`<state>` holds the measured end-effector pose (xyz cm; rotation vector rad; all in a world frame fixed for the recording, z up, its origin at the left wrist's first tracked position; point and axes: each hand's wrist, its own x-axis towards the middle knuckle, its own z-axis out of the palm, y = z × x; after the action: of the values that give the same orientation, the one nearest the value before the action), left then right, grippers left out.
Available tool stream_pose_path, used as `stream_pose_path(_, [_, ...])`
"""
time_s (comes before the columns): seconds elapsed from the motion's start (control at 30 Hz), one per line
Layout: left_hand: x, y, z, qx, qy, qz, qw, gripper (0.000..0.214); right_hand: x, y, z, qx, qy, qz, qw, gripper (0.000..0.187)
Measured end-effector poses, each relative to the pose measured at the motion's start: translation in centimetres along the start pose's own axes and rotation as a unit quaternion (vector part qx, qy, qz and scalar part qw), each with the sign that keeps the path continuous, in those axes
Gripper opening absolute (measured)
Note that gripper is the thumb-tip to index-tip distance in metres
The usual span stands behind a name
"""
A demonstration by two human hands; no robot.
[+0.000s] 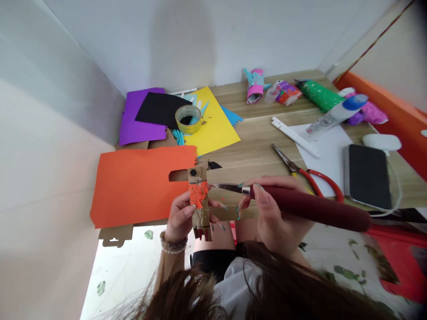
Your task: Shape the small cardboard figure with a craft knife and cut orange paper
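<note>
My left hand [182,215] is closed round a brown cardboard tube [200,200] with torn orange paper bits stuck on its middle. It holds the tube upright just over the near table edge. My right hand [267,209] grips a tool with a thick dark red handle [316,209]. The tool's thin metal tip [227,187] points left and touches or nearly touches the tube. An orange paper sheet [140,184] lies on the table just left of the tube.
Red-handled scissors [310,175], a phone [368,175], white paper [328,149] and a glue bottle [335,114] lie to the right. Yellow paper [213,126], purple and black sheets and a tape roll [188,119] sit farther back. Decorated tubes [255,85] stand near the wall.
</note>
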<state>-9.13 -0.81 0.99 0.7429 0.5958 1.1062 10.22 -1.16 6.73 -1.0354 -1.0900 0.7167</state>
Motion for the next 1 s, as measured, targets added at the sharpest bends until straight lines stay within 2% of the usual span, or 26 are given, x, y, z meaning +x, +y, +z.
stream_pose_path(0.2, [0.0,-0.1,-0.2,0.021,0.006,-0.003,1.000,0.050,0.0,0.1,0.5,0.055,0.051,-0.026,0.997,0.005])
stream_pose_path(0.37, [0.0,0.0,0.0,0.013,-0.004,0.003,1.000,0.048,0.0,0.3,0.6,0.066,0.056,-0.022,0.996,0.007])
stream_pose_path(0.43, [0.1,0.0,0.1,0.008,-0.003,0.009,1.000,0.047,0.3,0.7,0.1,0.051,0.091,-0.018,0.994,0.008])
stream_pose_path(0.53, [0.1,0.0,0.1,0.011,0.007,0.017,1.000,0.047,0.8,1.8,-1.3,-0.034,0.130,-0.041,0.990,0.010])
stream_pose_path(0.6, [0.1,-0.1,0.0,0.008,0.008,0.019,1.000,0.046,0.8,2.6,-2.4,-0.101,0.088,-0.065,0.989,0.010])
stream_pose_path(0.7, [0.0,-0.2,-0.3,0.007,0.001,0.010,1.000,0.051,0.2,3.5,-3.7,-0.160,-0.041,-0.077,0.983,0.010])
stream_pose_path(0.77, [0.0,-0.2,-0.4,0.012,-0.001,0.009,1.000,0.053,-0.5,3.8,-4.0,-0.184,-0.089,-0.083,0.975,0.007])
stream_pose_path(0.87, [0.1,-0.2,-0.3,0.016,0.001,0.014,1.000,0.051,-1.2,3.9,-3.7,-0.205,-0.088,-0.063,0.973,0.002])
stream_pose_path(1.0, [0.2,0.0,-0.1,0.010,-0.002,0.023,1.000,0.049,-1.3,3.9,-3.2,-0.228,-0.108,-0.008,0.968,0.011])
